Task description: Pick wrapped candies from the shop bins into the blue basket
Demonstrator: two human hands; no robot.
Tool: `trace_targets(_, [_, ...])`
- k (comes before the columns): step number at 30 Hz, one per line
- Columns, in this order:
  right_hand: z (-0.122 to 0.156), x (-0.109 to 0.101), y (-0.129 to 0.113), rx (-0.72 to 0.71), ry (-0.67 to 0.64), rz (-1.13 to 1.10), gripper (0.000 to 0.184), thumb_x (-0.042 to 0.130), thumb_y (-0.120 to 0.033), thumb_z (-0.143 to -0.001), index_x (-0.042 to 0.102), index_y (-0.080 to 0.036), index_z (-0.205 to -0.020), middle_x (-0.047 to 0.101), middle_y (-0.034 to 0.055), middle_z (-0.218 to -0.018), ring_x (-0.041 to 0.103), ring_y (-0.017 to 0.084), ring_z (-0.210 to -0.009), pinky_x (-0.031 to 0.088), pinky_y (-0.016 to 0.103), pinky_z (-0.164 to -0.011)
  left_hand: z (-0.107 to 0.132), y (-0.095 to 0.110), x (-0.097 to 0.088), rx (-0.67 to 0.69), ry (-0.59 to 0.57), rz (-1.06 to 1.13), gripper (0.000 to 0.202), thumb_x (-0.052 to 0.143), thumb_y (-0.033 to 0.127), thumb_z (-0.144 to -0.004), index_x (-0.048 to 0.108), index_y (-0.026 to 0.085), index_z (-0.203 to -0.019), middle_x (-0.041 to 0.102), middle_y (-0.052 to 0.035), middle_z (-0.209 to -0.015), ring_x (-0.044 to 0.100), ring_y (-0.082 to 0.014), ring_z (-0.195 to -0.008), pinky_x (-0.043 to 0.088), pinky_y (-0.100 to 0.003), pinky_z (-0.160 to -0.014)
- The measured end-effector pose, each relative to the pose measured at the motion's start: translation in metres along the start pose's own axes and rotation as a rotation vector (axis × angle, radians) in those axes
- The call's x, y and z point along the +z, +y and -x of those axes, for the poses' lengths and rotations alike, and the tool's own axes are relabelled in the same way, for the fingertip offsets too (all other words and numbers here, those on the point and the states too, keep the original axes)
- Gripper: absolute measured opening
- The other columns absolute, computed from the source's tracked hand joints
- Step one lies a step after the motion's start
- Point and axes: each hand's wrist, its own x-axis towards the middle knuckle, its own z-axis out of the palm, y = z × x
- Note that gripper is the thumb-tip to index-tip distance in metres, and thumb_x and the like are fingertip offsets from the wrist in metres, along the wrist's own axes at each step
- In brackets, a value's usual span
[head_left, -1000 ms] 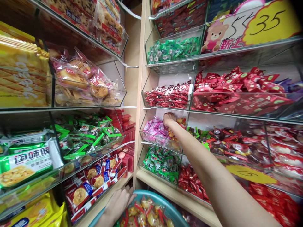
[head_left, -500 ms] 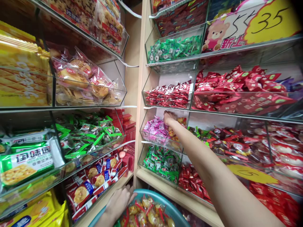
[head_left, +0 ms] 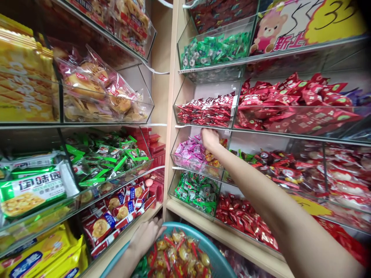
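My right hand [head_left: 210,139] is curled closed above a clear bin on the right-hand shelf. A bit of pink wrapper shows by its fingertips; the rest of its grip is hidden. Beneath and to the left of it lie pink-wrapped candies [head_left: 189,150], with gold-wrapped candies [head_left: 213,161] beside them. My left hand [head_left: 147,234] is closed over the near left rim of a teal basin [head_left: 222,253]. Inside the basin are clear-wrapped golden sweets [head_left: 181,256] with red strips, and some green wrappers at the left.
Green-wrapped candies [head_left: 197,189] fill the bin below, and red packets [head_left: 205,112] fill the one above. Clear bin walls and a shelf edge [head_left: 203,126] surround my right hand. To the left are shelves of packaged biscuits [head_left: 100,227]. A wooden post [head_left: 171,96] divides the shelves.
My right hand has risen slightly from among the candies, with its fingers curled. The view has tilted down a little, showing more of the basin. My left hand stays at the rim.
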Motion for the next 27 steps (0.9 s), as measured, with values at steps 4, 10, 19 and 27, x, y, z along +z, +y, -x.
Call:
trace_targets(4, [0.038,-0.011,-0.001,-0.066,0.172,0.064,0.032,0.032,-0.013,-0.092,0.061,-0.010,-0.105,0.060,0.0194,-0.107,0.052,0.027,-0.102,0.039,0.034,-0.078,0.000,0.000,-0.001,0.027,0.024,-0.028,0.050,0.017,0.041,-0.093,0.060,0.020,-0.110,0.067,-0.0108,-0.098,0.064,-0.0248,-0.090,0.050,-0.035,-0.074])
trace_targets(10, [0.140,-0.023,-0.003,-0.348,0.330,-0.068,0.030,0.034,-0.021,-0.095,0.062,-0.015,-0.097,0.059,0.0113,-0.096,0.047,0.023,-0.089,0.036,0.032,-0.074,-0.002,0.000,0.002,0.054,0.030,0.016,0.050,0.018,0.043,-0.093,0.059,0.019,-0.108,0.066,-0.0107,-0.097,0.065,-0.0234,-0.086,0.050,-0.033,-0.072])
trace_targets(19, [0.304,0.033,0.009,-0.494,-0.424,-0.559,0.018,0.047,-0.020,-0.090,0.064,-0.019,-0.086,0.062,0.0039,-0.083,0.055,0.016,-0.081,0.039,0.027,-0.073,0.000,0.001,0.003,0.067,0.025,0.019,0.049,0.018,0.043,-0.094,0.057,0.019,-0.110,0.065,-0.0094,-0.098,0.064,-0.0215,-0.091,0.050,-0.031,-0.075])
trace_targets(27, [0.350,0.074,0.013,-0.240,-0.817,-0.714,0.011,0.059,-0.014,-0.072,0.069,-0.019,-0.073,0.065,-0.0009,-0.071,0.059,0.014,-0.070,0.041,0.021,-0.063,0.003,0.002,0.003,0.053,0.021,0.036,0.049,0.018,0.044,-0.093,0.057,0.020,-0.111,0.065,-0.0091,-0.100,0.063,-0.0202,-0.091,0.049,-0.030,-0.077])
